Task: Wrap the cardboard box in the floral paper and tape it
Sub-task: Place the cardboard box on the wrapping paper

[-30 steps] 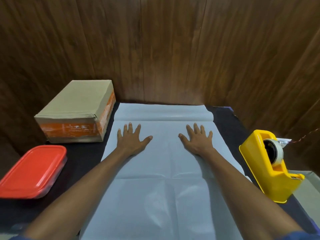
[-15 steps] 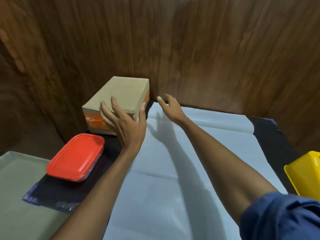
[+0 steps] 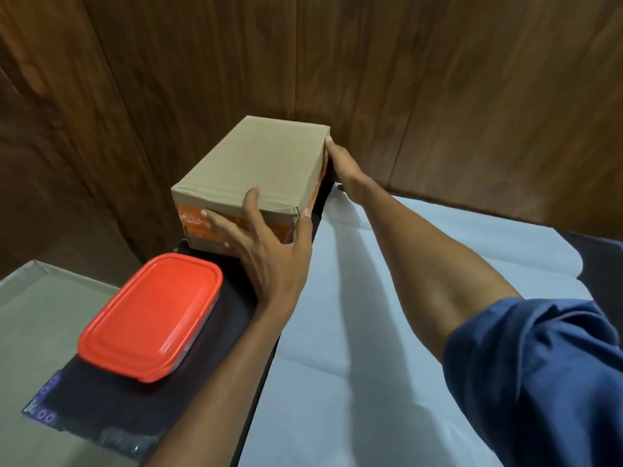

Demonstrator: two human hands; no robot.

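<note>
Dark wood panelling backs your table, where the paper (image 3: 387, 332) lies spread white side up, nearest you. Your left hand (image 3: 266, 251) grips the box's (image 3: 256, 173) near end; your right hand (image 3: 340, 163) presses its far right side. Its long axis runs away from you, left of the sheet.

Hidden behind the cardboard box (image 3: 256, 170): fingers of the right hand (image 3: 344, 166); cut off right of it: the paper (image 3: 371, 332).
</note>
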